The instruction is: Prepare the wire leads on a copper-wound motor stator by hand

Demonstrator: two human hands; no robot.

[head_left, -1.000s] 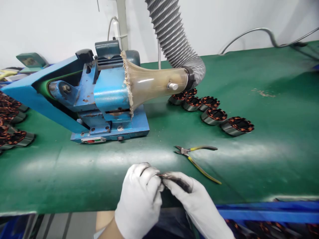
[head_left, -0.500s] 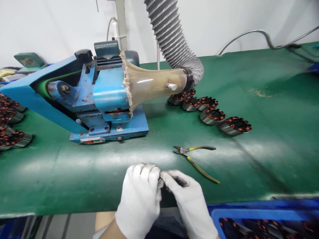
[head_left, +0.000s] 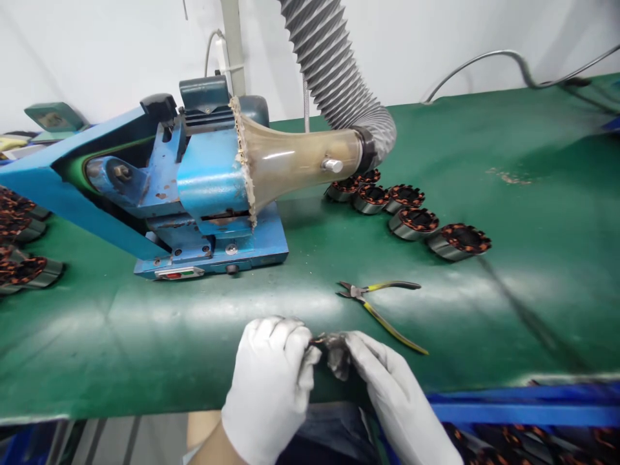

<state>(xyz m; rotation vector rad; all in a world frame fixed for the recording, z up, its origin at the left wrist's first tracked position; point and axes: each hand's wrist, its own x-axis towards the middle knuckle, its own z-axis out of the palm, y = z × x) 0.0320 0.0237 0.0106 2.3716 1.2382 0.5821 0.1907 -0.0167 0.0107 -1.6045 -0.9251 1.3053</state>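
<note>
Both gloved hands, left hand (head_left: 271,381) and right hand (head_left: 392,394), pinch 1 small part (head_left: 334,349) (blurred); 1 pliers (head_left: 378,303) nearby.

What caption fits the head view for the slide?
Gloved left hand and right hand grip a small dark part at the green bench edge, near pliers.

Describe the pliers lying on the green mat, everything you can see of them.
The pliers are small cutters with a dark metal head and slim handles sleeved in yellow and black. They lie flat on the green mat, handles spread apart, head pointing left toward the blue machine. One handle runs right, the other slants down toward the near edge. Nothing touches them; the gloved right hand is nearest, just below.
</note>
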